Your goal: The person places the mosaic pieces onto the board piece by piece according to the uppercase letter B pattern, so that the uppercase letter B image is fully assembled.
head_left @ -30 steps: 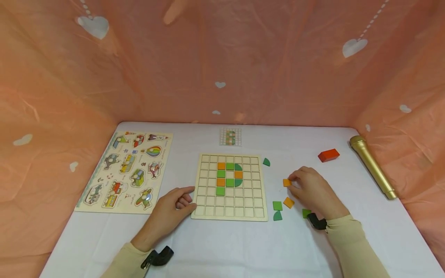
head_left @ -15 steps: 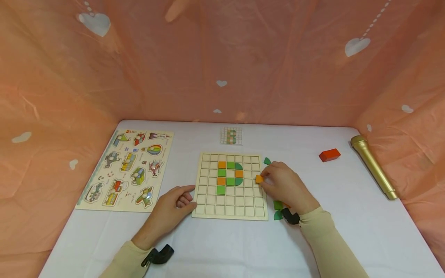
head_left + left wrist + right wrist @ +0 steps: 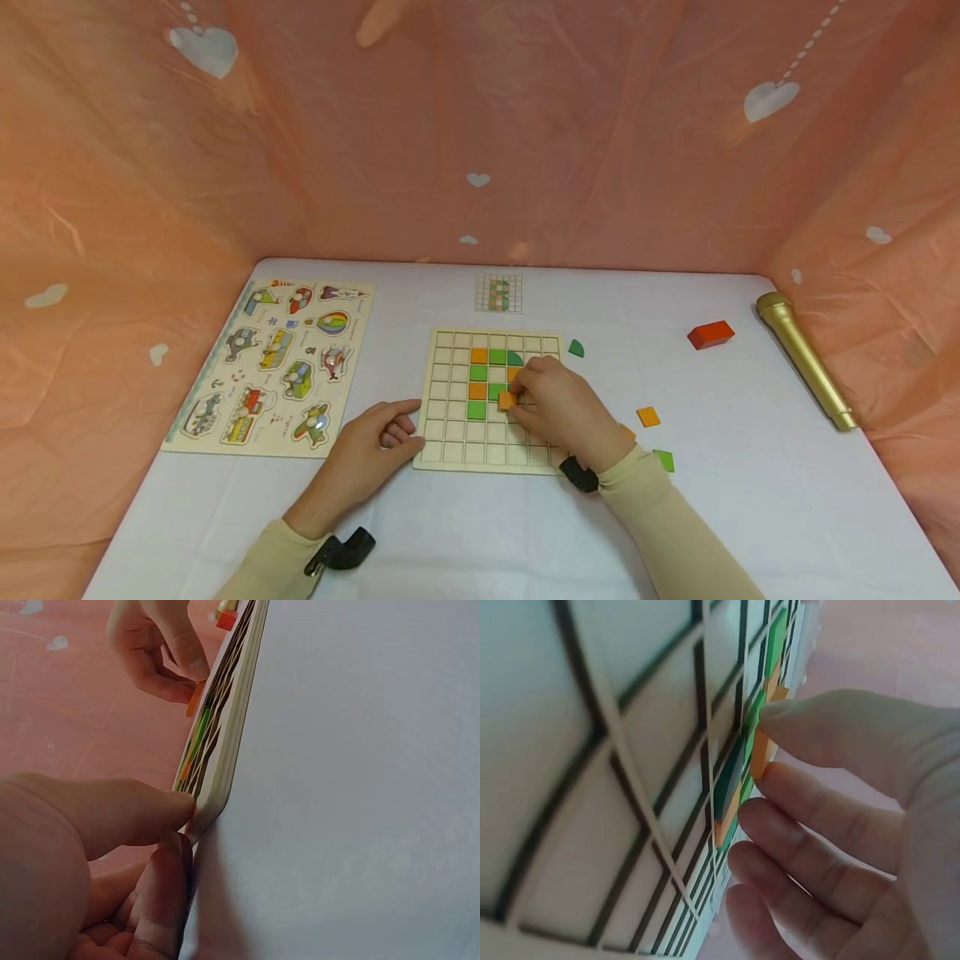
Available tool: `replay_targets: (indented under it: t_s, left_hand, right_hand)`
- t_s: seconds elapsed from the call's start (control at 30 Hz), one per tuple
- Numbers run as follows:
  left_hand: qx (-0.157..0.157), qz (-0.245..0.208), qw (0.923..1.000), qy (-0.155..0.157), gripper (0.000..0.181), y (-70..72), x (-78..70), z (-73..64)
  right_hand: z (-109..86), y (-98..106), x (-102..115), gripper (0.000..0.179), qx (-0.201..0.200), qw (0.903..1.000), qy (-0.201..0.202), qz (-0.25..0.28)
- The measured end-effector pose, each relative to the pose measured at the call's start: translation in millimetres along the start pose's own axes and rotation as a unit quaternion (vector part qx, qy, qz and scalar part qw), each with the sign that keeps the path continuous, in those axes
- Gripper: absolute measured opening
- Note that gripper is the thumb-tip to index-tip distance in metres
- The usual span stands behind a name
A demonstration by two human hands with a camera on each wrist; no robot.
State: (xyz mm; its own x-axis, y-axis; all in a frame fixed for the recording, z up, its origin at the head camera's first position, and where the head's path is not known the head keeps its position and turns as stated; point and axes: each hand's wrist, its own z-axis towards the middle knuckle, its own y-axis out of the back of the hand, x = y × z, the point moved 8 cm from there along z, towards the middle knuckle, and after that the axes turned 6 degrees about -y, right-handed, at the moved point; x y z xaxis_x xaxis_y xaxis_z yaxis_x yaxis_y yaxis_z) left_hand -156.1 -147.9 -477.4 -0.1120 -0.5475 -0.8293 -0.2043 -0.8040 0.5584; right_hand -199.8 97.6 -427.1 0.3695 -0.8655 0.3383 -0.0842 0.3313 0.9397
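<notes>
A square wooden grid board (image 3: 453, 454) lies on the table, with orange and green square tiles and green quarter-round tiles set in its cells. Over the middle of the grid, my right hand (image 3: 562, 404) pinches an orange square tile (image 3: 507, 401) between thumb and index finger. In the right wrist view that orange tile (image 3: 761, 754) looks tilted to the grid; whether it touches a cell I cannot tell. My left hand (image 3: 367, 454) touches the board's left edge with thumb and index fingertip. The thumb (image 3: 176, 808) is beside the near corner in the left wrist view.
Right of the board lie a loose orange tile (image 3: 648, 416), a green tile (image 3: 664, 461) and a dark green quarter-round (image 3: 576, 348). A pattern card (image 3: 498, 294) lies behind. A picture puzzle (image 3: 341, 425) is at left; a red block (image 3: 710, 335) and gold microphone (image 3: 806, 362) are at right.
My right hand has carried the orange tile leftward from the loose tiles on the right to over the board's middle. The left hand has stayed at the board's edge.
</notes>
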Motion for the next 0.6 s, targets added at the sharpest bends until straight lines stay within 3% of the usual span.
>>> replay_targets:
  t_s: [0.6]
  left_hand:
    - [0.002,0.003,1.0,0.004,0.052,0.4,-1.4,-0.4]
  right_hand:
    - [-4.9,-4.7,18.0,0.008,-0.024,0.9986,0.044,-0.016]
